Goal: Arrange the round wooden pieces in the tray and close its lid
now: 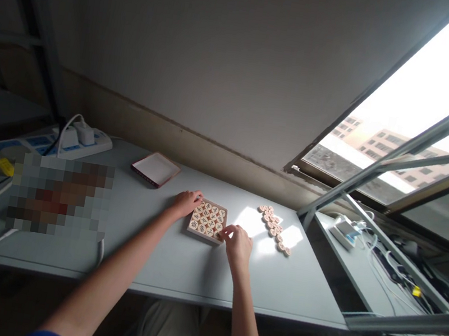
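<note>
A square wooden box (208, 221) filled with round wooden game pieces sits on the grey table (175, 265). My left hand (186, 203) rests curled against the box's far left corner, steadying it. My right hand (238, 246) is at the box's near right corner, with fingertips pinched on a round piece (220, 236) there. To the right, several more loose round pieces (274, 228) lie in an uneven line on the table, partly in a patch of sunlight.
A shallow pink-edged lid or tray (155, 169) lies at the back left of the box. A power strip with plugs (47, 143) sits at the far left. A lower shelf with cables and a charger (346, 231) stands right, beneath an open window.
</note>
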Tool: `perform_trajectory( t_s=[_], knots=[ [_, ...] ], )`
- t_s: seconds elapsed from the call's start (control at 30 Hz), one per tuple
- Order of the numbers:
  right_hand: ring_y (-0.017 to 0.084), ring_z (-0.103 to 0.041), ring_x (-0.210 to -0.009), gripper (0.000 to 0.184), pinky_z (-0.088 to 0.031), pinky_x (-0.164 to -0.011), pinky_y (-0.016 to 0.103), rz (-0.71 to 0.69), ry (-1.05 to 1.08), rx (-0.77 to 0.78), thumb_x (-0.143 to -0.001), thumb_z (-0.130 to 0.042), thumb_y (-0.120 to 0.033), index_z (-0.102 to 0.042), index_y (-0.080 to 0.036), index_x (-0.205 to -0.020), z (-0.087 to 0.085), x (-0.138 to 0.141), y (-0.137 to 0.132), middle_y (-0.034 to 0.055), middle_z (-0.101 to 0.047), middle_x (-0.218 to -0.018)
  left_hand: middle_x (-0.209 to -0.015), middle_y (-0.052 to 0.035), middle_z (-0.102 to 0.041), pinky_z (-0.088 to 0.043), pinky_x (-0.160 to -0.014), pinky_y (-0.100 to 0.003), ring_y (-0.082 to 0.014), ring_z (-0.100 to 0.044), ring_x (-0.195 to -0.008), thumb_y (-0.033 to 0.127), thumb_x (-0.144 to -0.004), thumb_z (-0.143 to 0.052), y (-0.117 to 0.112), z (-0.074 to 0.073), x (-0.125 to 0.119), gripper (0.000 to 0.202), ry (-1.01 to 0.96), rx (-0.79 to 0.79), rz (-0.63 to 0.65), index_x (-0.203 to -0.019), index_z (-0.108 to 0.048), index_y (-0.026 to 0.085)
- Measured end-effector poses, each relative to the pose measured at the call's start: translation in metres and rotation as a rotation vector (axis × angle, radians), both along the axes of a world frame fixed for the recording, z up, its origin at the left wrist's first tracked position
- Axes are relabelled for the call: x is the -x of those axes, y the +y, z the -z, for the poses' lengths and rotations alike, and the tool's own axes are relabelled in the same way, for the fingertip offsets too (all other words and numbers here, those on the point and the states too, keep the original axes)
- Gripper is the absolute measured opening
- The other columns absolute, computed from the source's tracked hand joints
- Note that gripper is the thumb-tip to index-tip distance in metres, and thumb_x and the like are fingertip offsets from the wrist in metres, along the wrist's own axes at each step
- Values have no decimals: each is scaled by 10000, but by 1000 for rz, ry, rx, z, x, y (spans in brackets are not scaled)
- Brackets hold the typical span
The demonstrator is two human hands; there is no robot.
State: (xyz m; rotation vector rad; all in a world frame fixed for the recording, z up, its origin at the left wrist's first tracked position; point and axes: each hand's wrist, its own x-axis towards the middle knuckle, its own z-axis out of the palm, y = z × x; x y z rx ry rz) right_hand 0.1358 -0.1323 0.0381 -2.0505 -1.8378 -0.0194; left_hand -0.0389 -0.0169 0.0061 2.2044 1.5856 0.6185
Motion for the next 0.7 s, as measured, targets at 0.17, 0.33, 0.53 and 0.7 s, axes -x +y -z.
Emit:
perform_trajectory(
  t_s=[0.17, 0.33, 0.53, 0.7],
  knots=[
    [169, -539, -764, 254, -300, -631, 274, -44, -7, -63, -840, -438, -376, -635, -243, -751, 4, 0, -2, 19, -613, -796, -879, -62, -658, -381, -682, -232, -172, -592, -808, 307, -831, -405, 0, -1, 0, 265, -9, 27, -8, -1001, -583, 210],
    [203, -480, -955, 277, -294, -814, 363, -255, -201, -162, -887, -365, -369, -627, -285, -914, 3, 8, -10, 51, -572, -1029, -881, -51, -661, -389, -676, -236, -176, -595, -801, 305, -832, -402, 1, 2, 0, 261, -16, -12, 10, -996, -586, 220],
    [233, -361, -1143, 363, -232, -935, 401, -362, -363, -136, -863, -435, -333, -439, -319, -1226, 15, -5, -31, 37, -443, -1269, -877, -47, -663, -386, -680, -229, -172, -595, -805, 315, -830, -406, 1, 3, 1, 264, -16, -11, 8, -1002, -585, 223],
    [229, -295, -1207, 406, -207, -966, 403, -312, -386, -145, -871, -411, -360, -372, -334, -1274, 18, -13, -34, 16, -362, -1340, -885, -52, -661, -380, -673, -232, -174, -593, -800, 310, -832, -394, 1, 3, 1, 269, -18, -5, 16, -1006, -579, 221]
  ],
)
